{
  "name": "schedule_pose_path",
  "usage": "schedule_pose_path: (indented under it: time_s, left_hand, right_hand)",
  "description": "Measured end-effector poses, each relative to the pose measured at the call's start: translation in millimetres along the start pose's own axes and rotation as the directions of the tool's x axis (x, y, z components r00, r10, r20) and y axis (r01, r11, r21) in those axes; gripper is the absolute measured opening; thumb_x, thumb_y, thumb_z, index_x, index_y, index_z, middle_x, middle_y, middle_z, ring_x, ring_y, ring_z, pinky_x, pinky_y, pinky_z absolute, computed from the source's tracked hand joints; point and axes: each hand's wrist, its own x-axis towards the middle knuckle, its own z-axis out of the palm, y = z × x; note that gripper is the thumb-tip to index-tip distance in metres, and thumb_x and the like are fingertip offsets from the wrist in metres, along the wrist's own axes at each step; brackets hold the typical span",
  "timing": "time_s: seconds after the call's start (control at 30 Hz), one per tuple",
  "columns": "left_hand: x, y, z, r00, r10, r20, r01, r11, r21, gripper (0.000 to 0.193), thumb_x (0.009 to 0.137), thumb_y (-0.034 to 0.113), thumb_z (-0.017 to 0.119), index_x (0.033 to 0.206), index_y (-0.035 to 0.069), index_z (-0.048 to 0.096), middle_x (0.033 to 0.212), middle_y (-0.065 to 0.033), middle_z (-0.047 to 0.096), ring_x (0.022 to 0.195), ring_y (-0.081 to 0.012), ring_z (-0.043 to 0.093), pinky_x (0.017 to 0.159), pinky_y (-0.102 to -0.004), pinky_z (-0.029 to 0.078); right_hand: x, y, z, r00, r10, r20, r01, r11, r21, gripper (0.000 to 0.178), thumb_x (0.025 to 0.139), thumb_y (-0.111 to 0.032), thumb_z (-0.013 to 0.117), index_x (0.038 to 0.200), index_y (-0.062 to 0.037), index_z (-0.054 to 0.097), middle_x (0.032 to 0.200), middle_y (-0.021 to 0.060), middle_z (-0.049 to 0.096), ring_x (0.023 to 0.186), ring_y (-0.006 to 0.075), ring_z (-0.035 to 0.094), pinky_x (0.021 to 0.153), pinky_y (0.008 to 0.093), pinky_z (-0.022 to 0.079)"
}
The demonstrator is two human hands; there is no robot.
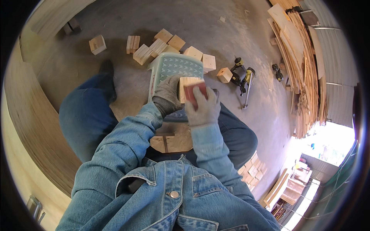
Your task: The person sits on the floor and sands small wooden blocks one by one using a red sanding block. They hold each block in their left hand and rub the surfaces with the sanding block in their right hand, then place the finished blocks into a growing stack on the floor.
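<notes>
My left hand (168,93), in a grey knitted glove, grips the left side of a small wooden block (187,81) with layered edges. The block is held at the near part of a pale green plastic stool (175,59) between my knees. In my gloved right hand (204,106) is a reddish-brown piece of sandpaper (190,93), its fingers bent over it. The sandpaper lies against the block's right and near part and covers some of it. My right fingertips are slightly blurred.
Several wooden blocks (163,35) lie on the floor beyond the stool, one block (98,44) apart at the left. To the right are a single block (224,75) and yellow-black power tools (239,76). Stacked boards (298,57) line the right wall; a large wooden panel (38,127) stands at left.
</notes>
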Motion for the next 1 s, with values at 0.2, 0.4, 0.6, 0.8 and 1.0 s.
schedule_pose_path:
  time_s: [0.2, 0.4, 0.6, 0.8, 1.0]
  left_hand:
    - [7, -22, 15, 0.997, 0.077, -0.007, -0.077, 0.997, 0.012, 0.087, 0.072, 0.038, 0.088, 0.144, 0.013, 0.047, 0.138, -0.0151, 0.056, 0.134, -0.0359, 0.052, 0.117, -0.0440, 0.043]
    - [1, -7, 1, 1.000, 0.002, 0.018, -0.002, 1.000, 0.000, 0.094, 0.069, 0.045, 0.091, 0.145, 0.013, 0.047, 0.140, -0.0161, 0.056, 0.134, -0.0364, 0.053, 0.117, -0.0456, 0.042]
    - [2, -11, 8, 0.999, 0.032, 0.003, -0.032, 0.999, 0.042, 0.091, 0.070, 0.045, 0.089, 0.144, 0.013, 0.048, 0.140, -0.0167, 0.056, 0.135, -0.0364, 0.052, 0.117, -0.0458, 0.041]
    - [5, -4, 5, 1.000, -0.005, 0.019, 0.005, 0.999, 0.043, 0.089, 0.070, 0.037, 0.088, 0.145, 0.012, 0.047, 0.140, -0.0164, 0.055, 0.135, -0.0361, 0.053, 0.118, -0.0451, 0.041]
    - [4, -19, 7, 0.999, 0.036, -0.007, -0.036, 0.997, 0.068, 0.094, 0.066, 0.029, 0.091, 0.146, 0.011, 0.046, 0.141, -0.0167, 0.055, 0.134, -0.0364, 0.054, 0.118, -0.0433, 0.043]
  right_hand:
    - [94, 9, 17, 0.988, 0.141, 0.058, -0.139, 0.990, -0.037, 0.054, 0.085, -0.037, 0.077, 0.137, -0.0237, 0.069, 0.145, 0.0209, 0.054, 0.124, 0.0462, 0.057, 0.105, 0.0561, 0.047]
    - [-21, 0, -2, 0.998, 0.027, 0.062, -0.029, 0.999, 0.037, 0.061, 0.082, -0.037, 0.080, 0.139, -0.0204, 0.068, 0.148, 0.0235, 0.051, 0.126, 0.0475, 0.055, 0.105, 0.0576, 0.046]
    - [-33, 4, -5, 0.998, -0.063, 0.009, 0.062, 0.996, 0.062, 0.059, 0.079, -0.033, 0.083, 0.135, -0.0203, 0.070, 0.144, 0.0224, 0.054, 0.122, 0.0469, 0.057, 0.103, 0.0578, 0.047]
    - [79, 4, 11, 0.996, 0.090, 0.023, -0.089, 0.995, -0.037, 0.060, 0.079, -0.035, 0.082, 0.134, -0.0149, 0.071, 0.142, 0.0213, 0.059, 0.126, 0.0411, 0.059, 0.110, 0.0504, 0.047]
    - [59, 4, 13, 0.997, 0.063, 0.048, -0.061, 0.997, -0.036, 0.061, 0.079, -0.035, 0.084, 0.136, -0.0158, 0.071, 0.143, 0.0219, 0.059, 0.132, 0.0411, 0.056, 0.111, 0.0519, 0.046]
